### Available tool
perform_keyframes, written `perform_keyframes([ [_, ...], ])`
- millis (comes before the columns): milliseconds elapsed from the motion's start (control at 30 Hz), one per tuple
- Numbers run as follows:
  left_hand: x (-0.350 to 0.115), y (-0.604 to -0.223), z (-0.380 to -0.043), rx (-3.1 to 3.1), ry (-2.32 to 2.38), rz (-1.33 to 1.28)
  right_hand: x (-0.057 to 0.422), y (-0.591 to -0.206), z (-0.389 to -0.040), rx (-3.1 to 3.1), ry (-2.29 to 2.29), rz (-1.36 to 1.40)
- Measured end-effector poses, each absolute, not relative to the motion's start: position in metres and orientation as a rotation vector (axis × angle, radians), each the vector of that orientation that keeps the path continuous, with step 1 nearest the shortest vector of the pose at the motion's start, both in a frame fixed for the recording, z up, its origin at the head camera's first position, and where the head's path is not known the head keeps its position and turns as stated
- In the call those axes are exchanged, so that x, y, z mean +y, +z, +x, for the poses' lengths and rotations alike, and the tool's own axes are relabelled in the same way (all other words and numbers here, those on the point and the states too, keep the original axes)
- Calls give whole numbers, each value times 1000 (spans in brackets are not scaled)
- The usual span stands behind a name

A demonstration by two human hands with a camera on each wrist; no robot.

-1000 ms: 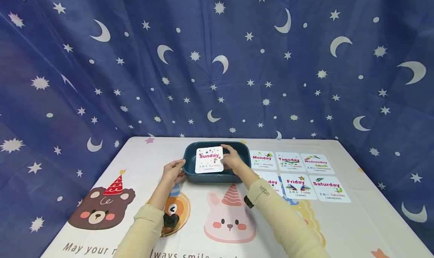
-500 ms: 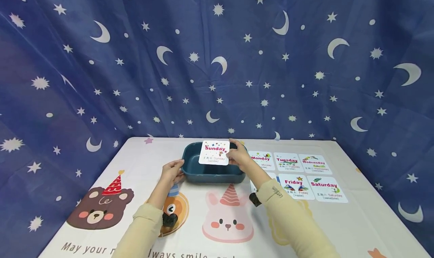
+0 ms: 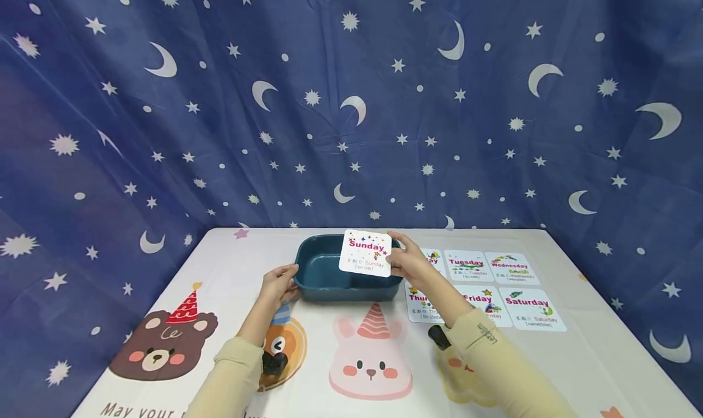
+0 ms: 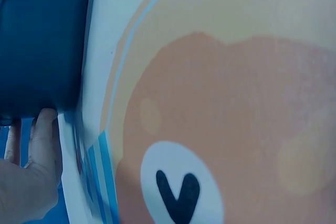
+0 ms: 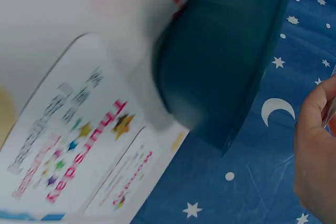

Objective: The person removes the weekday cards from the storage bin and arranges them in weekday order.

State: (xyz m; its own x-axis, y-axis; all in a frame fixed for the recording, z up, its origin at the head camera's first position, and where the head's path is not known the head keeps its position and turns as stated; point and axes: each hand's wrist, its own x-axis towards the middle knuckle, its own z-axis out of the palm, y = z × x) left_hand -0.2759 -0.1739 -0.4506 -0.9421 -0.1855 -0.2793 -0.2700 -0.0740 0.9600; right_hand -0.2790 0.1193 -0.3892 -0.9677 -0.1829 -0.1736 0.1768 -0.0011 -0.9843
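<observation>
A square white flash card reading "Sunday" is held up over the right part of a dark teal plastic tub. My right hand pinches the card by its right edge. At the tub's left end, my left hand grips the wall, thumb up at the rim. The left wrist view shows fingers against the outside of the tub. In the right wrist view, the right hand appears at the right edge, beside the tub's outer wall, with only a sliver of the card showing.
Right of the tub lie two rows of day cards, including Tuesday, Wednesday and Saturday. The right forearm partly covers Thursday and Friday. A white cloth with cartoon animals covers the table; a blue star-patterned curtain hangs behind.
The right hand has carried the Sunday card up and rightward across the tub, tilting it slightly. The left hand stays at the tub's left end.
</observation>
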Motion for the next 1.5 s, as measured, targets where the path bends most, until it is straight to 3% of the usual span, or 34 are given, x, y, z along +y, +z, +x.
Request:
perform_keyframes([
  [467, -174, -453, -276, 2117, 2185, -489, 161, -387, -248, 2084, -1949, -154],
  [867, -173, -449, -279, 2129, 2147, -492, 190, -390, -220, 2170, -1874, -103],
  [1500, -176, -450, -282, 2159, 2103, -478, 224, -428, -190, 2201, -1776, 22],
])
